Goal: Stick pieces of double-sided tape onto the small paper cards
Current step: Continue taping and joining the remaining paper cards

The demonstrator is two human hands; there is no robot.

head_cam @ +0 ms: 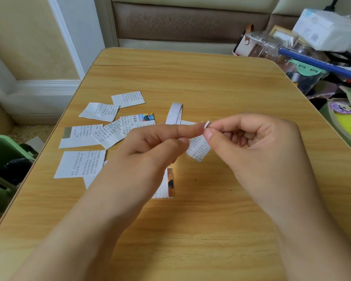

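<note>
Both hands raised over the wooden worktop [211,78], meeting mid-frame. Left hand [150,147] pinches a small printed paper card [199,149], held tilted above the surface. Right hand [257,142], fingers curled, nips a tiny white piece of tape [207,125] at the card's top edge.

Behind the hands: a curled strip of double-sided tape [175,114] standing on edge. To the left, loose printed cards [101,122] scattered and overlapping. The left forearm hides part of two cards near it.

Far right edge: cluttered pile with a blue bar [312,61] and a plastic-wrapped box [326,29]. Green bin [2,151] on the floor, left.
</note>
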